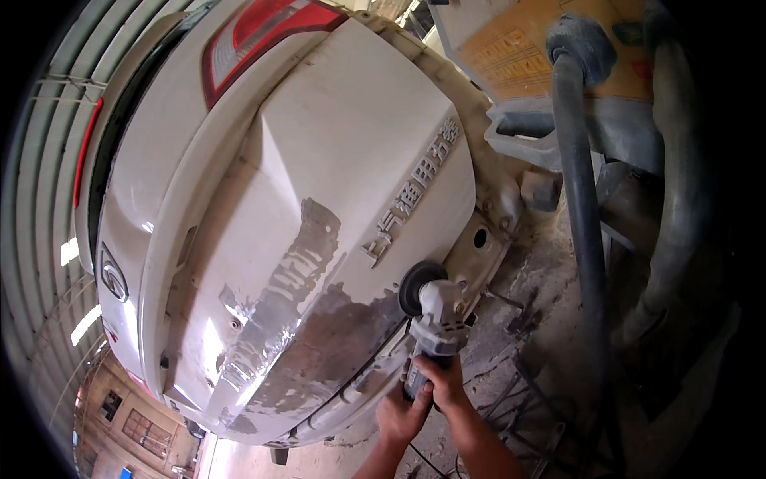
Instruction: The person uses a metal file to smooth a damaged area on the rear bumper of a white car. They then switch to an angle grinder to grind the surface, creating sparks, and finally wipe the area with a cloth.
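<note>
Both hands are wrapped round the body of a grey angle grinder [439, 323]. My right hand [443, 382] grips it just behind the grinder's head, and my left hand [403, 415] closes on it lower down. The dark round disc [412, 289] lies at the edge of a white car tailgate [351, 128], below raised silver lettering [415, 188]; whether it presses on the panel I cannot tell. Left of the disc, paint is gone over a broad patch of bare metal [343, 319] with ragged paint edges. A ribbed, dented strip [275, 307] shines beside it.
A red tail light [263, 36] sits at the car's top. On the right stand a dusty machine [550, 48] and thick grey hoses [578, 184]. Dark metal frames [535, 399] lie on the dirty floor near my right arm. A thin cable [431, 461] trails below my hands.
</note>
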The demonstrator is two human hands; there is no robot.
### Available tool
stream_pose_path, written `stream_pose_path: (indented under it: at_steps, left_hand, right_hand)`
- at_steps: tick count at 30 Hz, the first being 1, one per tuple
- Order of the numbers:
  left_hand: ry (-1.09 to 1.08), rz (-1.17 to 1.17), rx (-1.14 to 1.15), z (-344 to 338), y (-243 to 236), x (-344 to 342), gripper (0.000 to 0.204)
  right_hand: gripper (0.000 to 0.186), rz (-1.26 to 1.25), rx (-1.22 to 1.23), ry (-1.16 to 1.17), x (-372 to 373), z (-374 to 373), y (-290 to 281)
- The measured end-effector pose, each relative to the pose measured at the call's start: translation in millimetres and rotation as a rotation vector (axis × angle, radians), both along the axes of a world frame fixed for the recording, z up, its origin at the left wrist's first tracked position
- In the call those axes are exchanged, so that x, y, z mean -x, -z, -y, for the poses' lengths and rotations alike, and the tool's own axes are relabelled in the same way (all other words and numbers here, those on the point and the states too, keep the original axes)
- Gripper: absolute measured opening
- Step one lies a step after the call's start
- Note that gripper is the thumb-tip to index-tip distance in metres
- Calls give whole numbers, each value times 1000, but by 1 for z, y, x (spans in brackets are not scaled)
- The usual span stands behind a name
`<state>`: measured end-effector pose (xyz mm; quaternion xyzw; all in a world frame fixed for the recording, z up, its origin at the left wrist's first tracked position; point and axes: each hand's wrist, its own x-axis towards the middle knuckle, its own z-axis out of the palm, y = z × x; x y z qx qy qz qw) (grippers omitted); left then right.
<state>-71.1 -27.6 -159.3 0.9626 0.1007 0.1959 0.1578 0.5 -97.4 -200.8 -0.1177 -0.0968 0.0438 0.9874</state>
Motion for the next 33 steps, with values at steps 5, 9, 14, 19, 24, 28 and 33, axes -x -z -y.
stream_pose_path:
  at_steps: [5, 9, 14, 19, 24, 28, 33]
  left_hand:
    - [179, 272, 161, -9, 35, 17, 57]
    - [23, 52, 22, 5, 4, -6, 58]
    - [167, 223, 179, -19, 38, 16, 60]
    - [189, 295, 196, -32, 42, 27, 51]
    - [16, 176, 117, -34, 26, 34, 42]
    - [116, 509, -21, -46, 65, 60, 38]
    - [36, 180, 76, -53, 23, 43, 46]
  right_hand:
    - [30, 126, 230, 12, 21, -5, 15]
    - [20, -16, -5, -83, -3, 11, -1]
    - [31, 111, 140, 16, 19, -4, 7]
    - [29, 226, 242, 43, 27, -6, -3]
    - [25, 164, 142, -6, 31, -27, 1]
    - [38, 362, 484, -105, 62, -56, 24]
    - [24, 117, 98, 15, 43, -44, 1]
